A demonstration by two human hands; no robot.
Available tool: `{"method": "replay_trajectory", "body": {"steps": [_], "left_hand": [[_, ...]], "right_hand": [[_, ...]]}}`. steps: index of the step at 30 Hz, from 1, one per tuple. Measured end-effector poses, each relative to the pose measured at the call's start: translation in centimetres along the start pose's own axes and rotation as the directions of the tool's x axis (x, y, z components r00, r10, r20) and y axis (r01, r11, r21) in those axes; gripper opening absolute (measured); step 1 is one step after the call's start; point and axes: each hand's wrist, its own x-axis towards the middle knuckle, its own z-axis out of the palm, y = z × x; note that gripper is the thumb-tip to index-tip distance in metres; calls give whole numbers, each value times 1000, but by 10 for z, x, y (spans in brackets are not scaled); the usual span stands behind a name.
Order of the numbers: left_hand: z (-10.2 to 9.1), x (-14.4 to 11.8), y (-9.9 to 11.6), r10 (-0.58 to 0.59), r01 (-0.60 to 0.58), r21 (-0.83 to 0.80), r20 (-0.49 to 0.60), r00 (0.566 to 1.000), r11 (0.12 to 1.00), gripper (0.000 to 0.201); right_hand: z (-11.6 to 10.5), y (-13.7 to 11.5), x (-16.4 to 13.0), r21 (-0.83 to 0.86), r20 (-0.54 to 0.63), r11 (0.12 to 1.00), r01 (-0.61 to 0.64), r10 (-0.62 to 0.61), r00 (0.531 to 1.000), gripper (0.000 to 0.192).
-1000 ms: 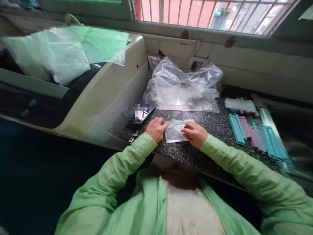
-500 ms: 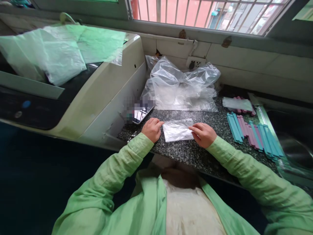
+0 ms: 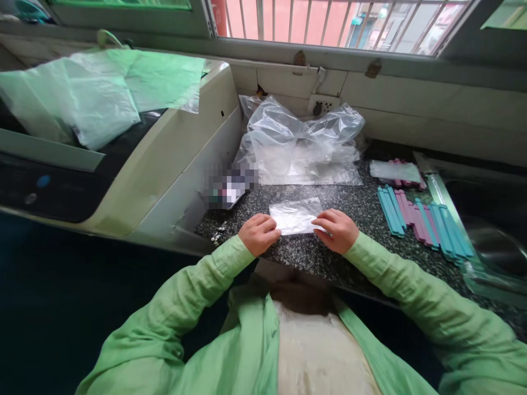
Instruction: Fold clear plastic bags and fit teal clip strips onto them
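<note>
- We have a small, clear, crinkled plastic bag lying on the speckled black-and-white stone surface, between our two bare hands.
- Our left hand touches its near left corner, fingers close together; we cannot tell whether they pinch the film.
- Our right hand meets the right edge, thumb and forefinger narrowly apart; a firm grip cannot be made out.
- We judge that touching both ends steadies such thin, light film and holds it flat.
- Beyond it sits a heap of large, clear plastic bags, pushed against the tiled wall, perhaps to leave us elbow room.
- To our right, flat teal strips and purple strips lie in a row, well apart from the hands.
- A bulky cream-coloured machine casing bounds our left; beside it, a flat object is mostly pixelated.
</note>
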Motion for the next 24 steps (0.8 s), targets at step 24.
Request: {"method": "replay_trajectory", "body": {"steps": [24], "left_hand": [[1, 72, 3, -510, 373, -577, -89, 856, 727, 14]], "right_hand": [[-42, 1, 42, -50, -85, 995, -88, 83, 993, 17]]}}
